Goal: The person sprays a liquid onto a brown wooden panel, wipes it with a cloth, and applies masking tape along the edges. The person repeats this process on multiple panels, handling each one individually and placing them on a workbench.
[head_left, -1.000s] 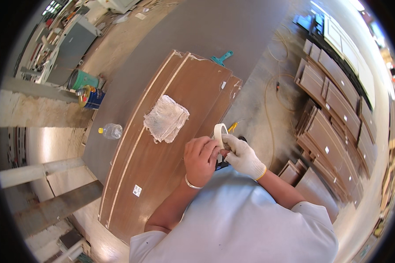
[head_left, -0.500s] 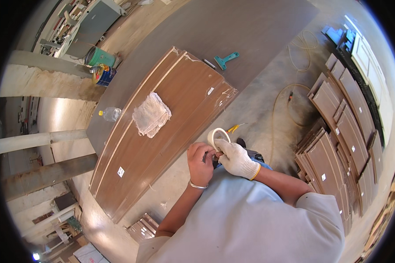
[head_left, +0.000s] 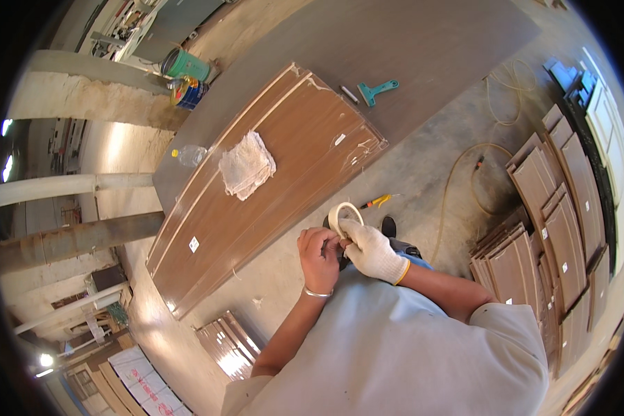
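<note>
A roll of cream masking tape (head_left: 334, 218) stands up from my right hand (head_left: 374, 255), which wears a white knitted glove with a yellow cuff edge and is closed on it. My bare left hand (head_left: 318, 262), with a metal bangle at the wrist, has its fingers curled right beside the roll. The fingertips of both hands meet just below the tape; whatever the left one pinches is hidden. Beyond the hands, a brown panel (head_left: 256, 222) lies on a large dark board with a folded pale cloth (head_left: 247, 166) on top of it.
On the dark board (head_left: 423, 41) lie a teal scraper (head_left: 379, 91) and a clear bottle (head_left: 191, 156) with a yellow cap. A yellow-handled tool (head_left: 376, 202) and a thin hose (head_left: 445, 187) are on the floor. Brown panels (head_left: 516, 267) lean in stacks at the right.
My view has shifted, so the panel and bottle appear higher and slightly rightward. The tape roll has turned a little in my gloved hand; both hands remain together.
</note>
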A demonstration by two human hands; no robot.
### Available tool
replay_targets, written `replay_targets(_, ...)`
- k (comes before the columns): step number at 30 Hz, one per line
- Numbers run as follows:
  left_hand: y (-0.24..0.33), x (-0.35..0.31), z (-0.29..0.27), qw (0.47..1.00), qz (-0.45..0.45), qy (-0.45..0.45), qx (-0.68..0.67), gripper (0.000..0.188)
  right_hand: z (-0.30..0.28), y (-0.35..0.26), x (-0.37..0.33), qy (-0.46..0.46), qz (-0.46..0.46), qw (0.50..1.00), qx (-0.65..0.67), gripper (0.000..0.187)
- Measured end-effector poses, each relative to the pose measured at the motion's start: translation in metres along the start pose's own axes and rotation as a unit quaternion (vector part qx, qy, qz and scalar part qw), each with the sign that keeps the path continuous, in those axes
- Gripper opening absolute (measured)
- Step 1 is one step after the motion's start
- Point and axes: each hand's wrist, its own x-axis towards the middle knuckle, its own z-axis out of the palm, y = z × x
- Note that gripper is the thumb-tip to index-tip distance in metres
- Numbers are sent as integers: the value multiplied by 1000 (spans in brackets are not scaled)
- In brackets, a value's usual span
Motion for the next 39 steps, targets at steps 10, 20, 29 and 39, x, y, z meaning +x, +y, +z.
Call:
replay_targets(10,27,13,-8,996,53,35,68,12,-19,-8,6,-37,-46,997,48,30)
replay_targets(20,21,18,-14,996,24,-88,-22,15,-42,-16,9,-37,-55,998,-22,17)
replay_targets(29,28,29,-26,988,-32,-129,-79,29,-50,-9,4,-95,55,994,24,28)
replay_targets(39,2,61,-19,958,41,-270,-88,17,-49,-10,1,-59,21,998,33,12)
